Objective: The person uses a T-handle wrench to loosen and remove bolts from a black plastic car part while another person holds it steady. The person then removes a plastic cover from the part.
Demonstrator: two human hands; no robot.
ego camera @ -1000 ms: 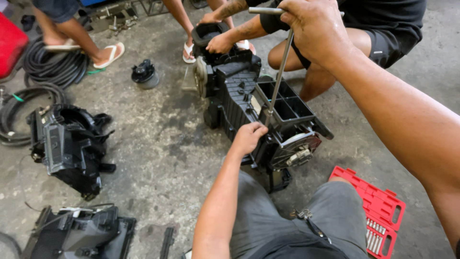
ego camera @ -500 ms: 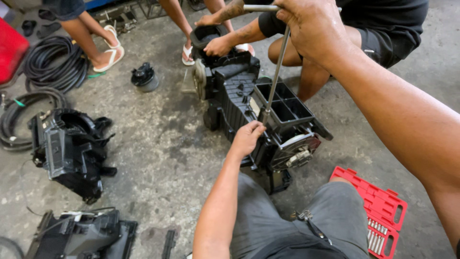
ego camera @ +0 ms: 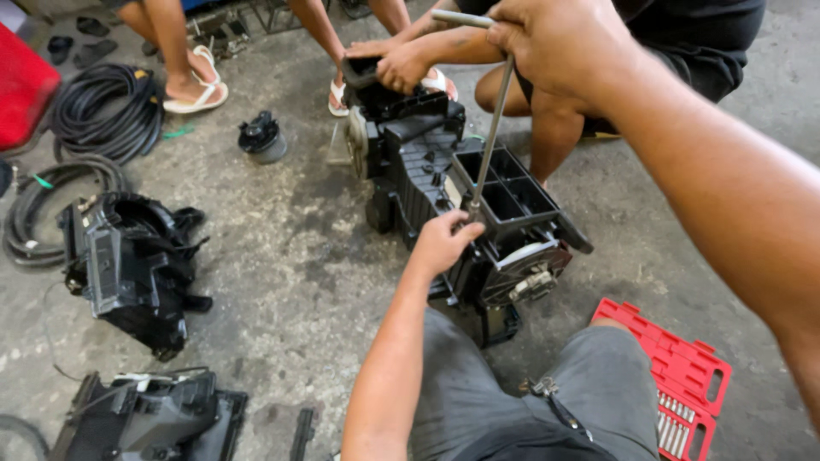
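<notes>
Steel T-handle wrench [ego camera: 489, 128] clenched in raised right hand [ego camera: 559, 47]; left hand [ego camera: 442, 243] steadies its tip.

The bare right forearm is reaching in from the right edge, raised high, and the right hand [ego camera: 559, 43] is clenching in a fist, knuckles up. The bare left forearm is stretching forward from below, and the left hand [ego camera: 442, 243] is curling palm down, fingers [ego camera: 465, 229] bent inward.

Red plastic socket-set case [ego camera: 683, 384] open on concrete floor, near right. No labels, signs or screens visible.
</notes>
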